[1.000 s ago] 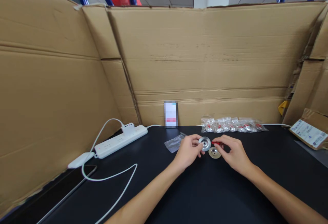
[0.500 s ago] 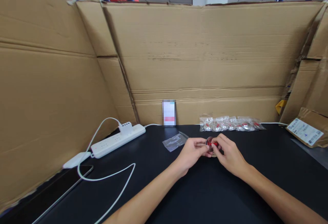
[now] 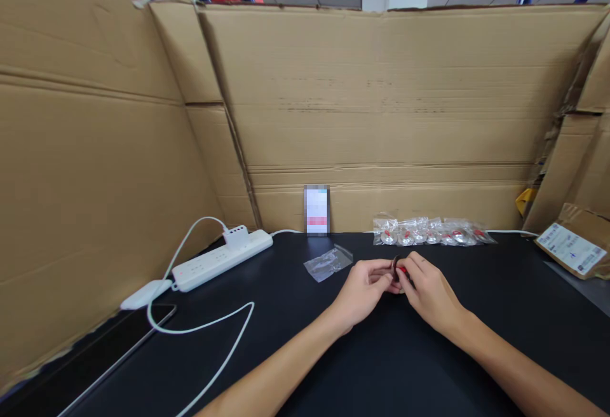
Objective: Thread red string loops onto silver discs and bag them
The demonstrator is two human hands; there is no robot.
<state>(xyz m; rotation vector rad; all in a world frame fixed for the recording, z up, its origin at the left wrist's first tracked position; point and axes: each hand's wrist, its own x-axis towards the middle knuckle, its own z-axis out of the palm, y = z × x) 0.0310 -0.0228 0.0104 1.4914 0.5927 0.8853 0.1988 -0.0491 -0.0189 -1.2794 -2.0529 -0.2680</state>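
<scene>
Over the black tabletop, a small round metal disc with a red part is held between my two hands. The disc is turned almost edge-on, so its face is hidden. My left hand is closed on the disc's left side with thumb and fingers. With thumb and fingertips my right hand pinches the red part on the other side. Just beyond my left hand lies a flat clear plastic bag. Behind my right hand several clear bags hold similar silver round pieces with red parts.
A phone leans upright against the cardboard wall. At left is a white power strip with a charger and a looping white cable. A labelled brown package lies at right.
The disc has turned from showing its face to nearly edge-on in my hands. Both hands have shifted slightly to the right in view, and the whole view has moved a little.
</scene>
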